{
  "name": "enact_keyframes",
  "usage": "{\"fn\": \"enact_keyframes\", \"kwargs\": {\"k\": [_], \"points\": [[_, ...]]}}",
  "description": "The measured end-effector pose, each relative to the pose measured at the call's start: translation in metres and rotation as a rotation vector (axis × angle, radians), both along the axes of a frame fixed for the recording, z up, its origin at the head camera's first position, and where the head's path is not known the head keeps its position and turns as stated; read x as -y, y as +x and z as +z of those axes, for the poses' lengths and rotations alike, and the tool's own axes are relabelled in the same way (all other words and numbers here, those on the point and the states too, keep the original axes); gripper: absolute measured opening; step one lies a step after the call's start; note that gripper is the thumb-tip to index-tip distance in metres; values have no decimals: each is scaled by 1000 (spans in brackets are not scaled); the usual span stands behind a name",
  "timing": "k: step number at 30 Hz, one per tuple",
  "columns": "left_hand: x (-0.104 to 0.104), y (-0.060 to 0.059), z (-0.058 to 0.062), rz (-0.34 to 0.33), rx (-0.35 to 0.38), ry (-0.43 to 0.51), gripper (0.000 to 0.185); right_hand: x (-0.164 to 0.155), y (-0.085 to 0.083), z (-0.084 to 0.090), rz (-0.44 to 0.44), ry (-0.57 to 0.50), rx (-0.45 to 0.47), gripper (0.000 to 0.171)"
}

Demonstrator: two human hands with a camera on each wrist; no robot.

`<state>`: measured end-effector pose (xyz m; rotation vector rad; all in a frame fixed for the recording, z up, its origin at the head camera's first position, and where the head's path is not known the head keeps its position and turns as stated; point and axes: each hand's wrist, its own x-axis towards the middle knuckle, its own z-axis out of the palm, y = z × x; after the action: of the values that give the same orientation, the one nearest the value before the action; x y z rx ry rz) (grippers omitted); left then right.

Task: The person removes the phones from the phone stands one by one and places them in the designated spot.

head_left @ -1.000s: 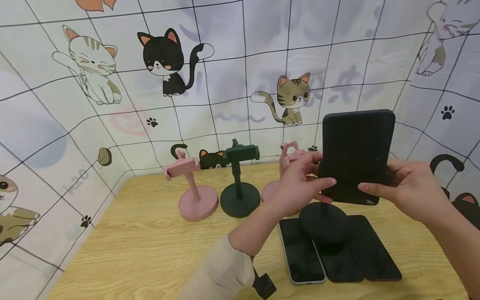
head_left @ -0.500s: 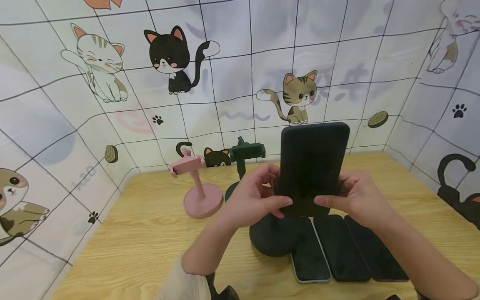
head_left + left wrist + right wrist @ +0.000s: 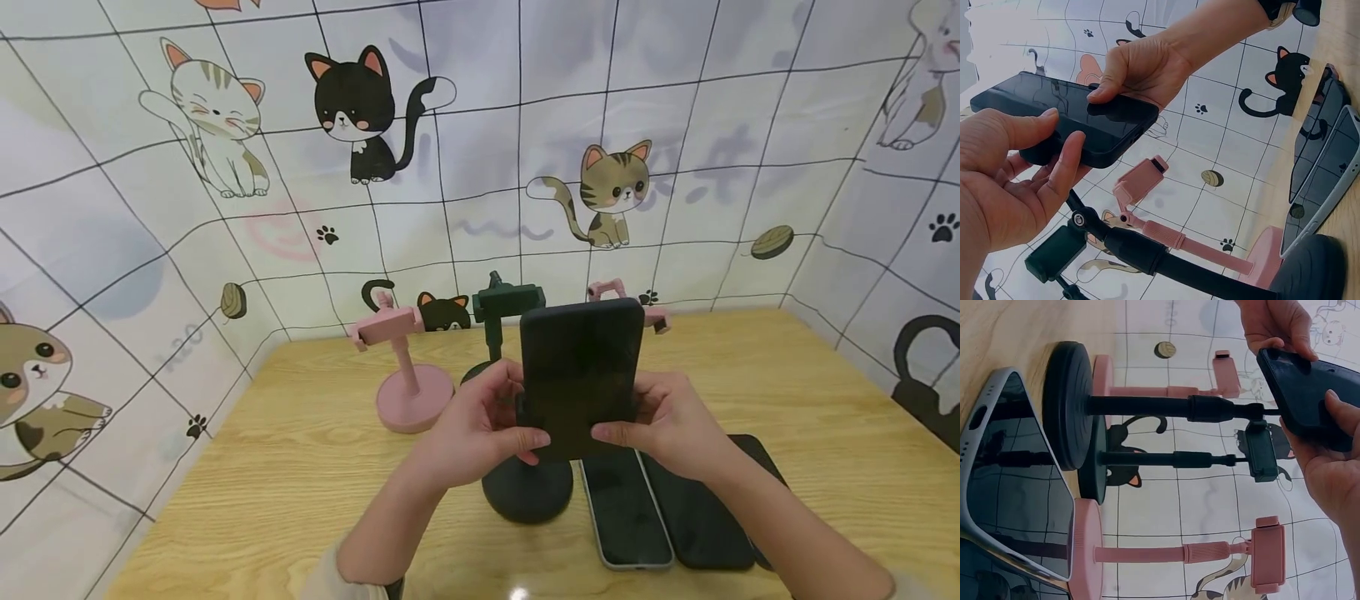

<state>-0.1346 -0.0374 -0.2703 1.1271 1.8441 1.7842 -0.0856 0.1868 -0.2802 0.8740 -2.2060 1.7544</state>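
Both hands hold a black phone, which leans back in a black phone stand whose round base shows below it. At the phone's left edge is my left hand, thumb on the lower front and fingers curled behind. My right hand grips the opposite edge the same way, its thumb also on the front. In the left wrist view the stand's dark pole runs from the base to behind the phone. The holder at the phone's back is mostly hidden by the phone and fingers.
A pink stand and a dark green stand stand at the back of the wooden table. Another pink stand is partly behind the phone. Several phones, one silver-edged, lie side by side at right.
Both hands have moved left and lower with the phone and black stand. The base has shifted from over the lying phones to their left.
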Motion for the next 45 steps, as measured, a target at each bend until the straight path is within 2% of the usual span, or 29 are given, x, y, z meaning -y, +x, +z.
{"fn": "enact_keyframes", "kwargs": {"k": [8, 12, 14, 17, 19, 21, 23, 25, 27, 28, 32, 34, 35, 38, 41, 45], "points": [[2, 0, -2, -41, -35, -35, 38, 0, 4, -8, -22, -10, -16, 45], [4, -5, -2, -50, -100, -57, 40, -1, 6, -9, -27, 10, -6, 47], [5, -8, -2, -26, -171, -70, 45, -1, 10, -7, -69, 44, -8, 51], [5, -12, -3, 14, -294, -82, 62, 5, 21, 4, -240, 136, -36, 73], [5, -15, -3, 47, -377, -100, 74, 13, 30, 12, -379, 197, -146, 87], [3, -20, -2, 20, -435, -87, 83, 21, 34, 16, -508, 244, -290, 98], [0, -25, -2, -39, -496, -43, 85, 18, 21, -6, -582, 230, -494, 115], [-4, -31, -2, -113, -544, 8, 83, 21, 7, -26, -619, 204, -664, 122], [-7, -35, -3, -180, -546, 55, 76, 28, -4, -38, -668, 208, -754, 125], [-8, -36, -4, -205, -528, 68, 71, 35, -6, -37, -700, 219, -792, 122], [-11, -36, -9, -270, -439, 62, 53, 77, 14, 10, -832, 312, -829, 96], [-12, -36, -10, -283, -454, 50, 47, 88, 19, 25, -862, 323, -844, 85], [-12, -36, -11, -287, -470, 42, 46, 91, 20, 29, -871, 320, -846, 86], [-12, -37, -10, -291, -498, 30, 46, 94, 19, 33, -900, 327, -844, 98], [-12, -37, -10, -314, -468, 32, 47, 94, 16, 33, -921, 324, -832, 108], [-12, -38, -10, -338, -419, 40, 47, 93, 13, 32, -931, 316, -803, 96]]}}
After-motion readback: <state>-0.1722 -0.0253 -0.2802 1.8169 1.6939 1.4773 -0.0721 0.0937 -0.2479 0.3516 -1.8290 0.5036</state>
